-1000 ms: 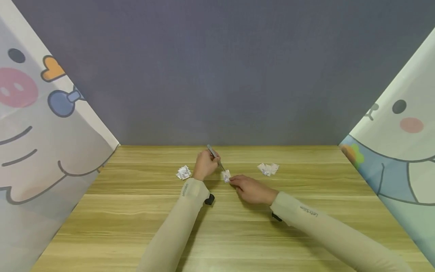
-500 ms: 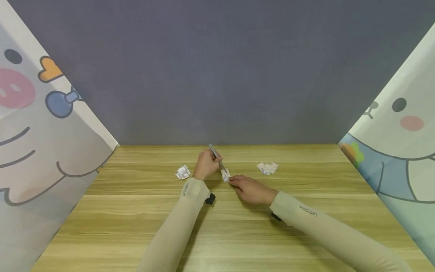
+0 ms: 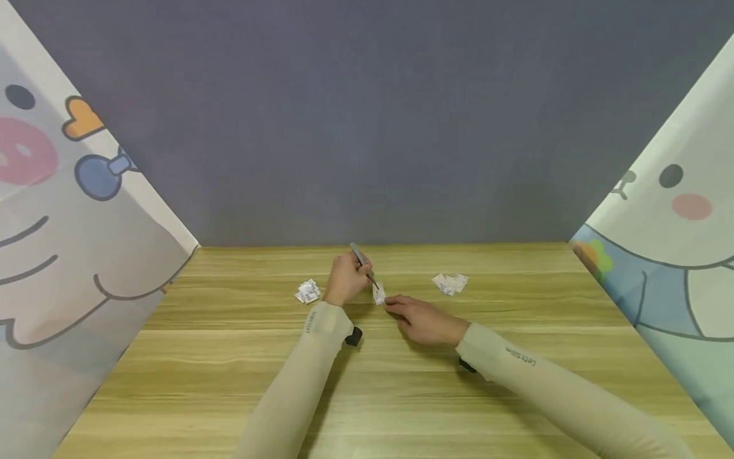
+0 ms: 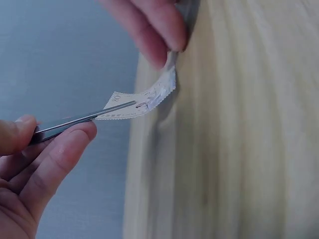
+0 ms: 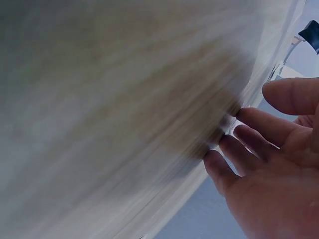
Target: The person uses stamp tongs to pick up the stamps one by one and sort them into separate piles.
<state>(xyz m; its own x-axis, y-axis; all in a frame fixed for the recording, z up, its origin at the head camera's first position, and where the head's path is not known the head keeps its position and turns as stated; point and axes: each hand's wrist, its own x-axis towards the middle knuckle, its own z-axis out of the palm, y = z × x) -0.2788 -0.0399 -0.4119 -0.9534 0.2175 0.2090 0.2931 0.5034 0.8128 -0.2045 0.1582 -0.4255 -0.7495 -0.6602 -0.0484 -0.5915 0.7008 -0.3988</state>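
My left hand [image 3: 346, 278] pinches a pair of metal tweezers [image 4: 67, 125] between thumb and fingers. Their tips lie over a small postage stamp [image 4: 158, 93] with perforated edges and a printed "80". In the left wrist view the stamp curves, its far end lifted along the tweezers and its near end down at the table. My right hand [image 3: 425, 320] rests palm down, fingers extended, fingertips right at the stamp's near end. In the right wrist view its fingertips [image 5: 215, 162] press against the table and the thumb stands apart.
To the left of my left hand lies a heap of stamps [image 3: 308, 292]. Several more stamps [image 3: 450, 284] are spread out at the right. The wooden table [image 3: 401, 408] ends at a grey back panel [image 3: 367, 127], with cartoon-printed panels on both sides.
The tweezers' tips have shifted from the stamp's far edge onto its face, and the stamp now looks bent up rather than flat. My right hand stays nearly still.
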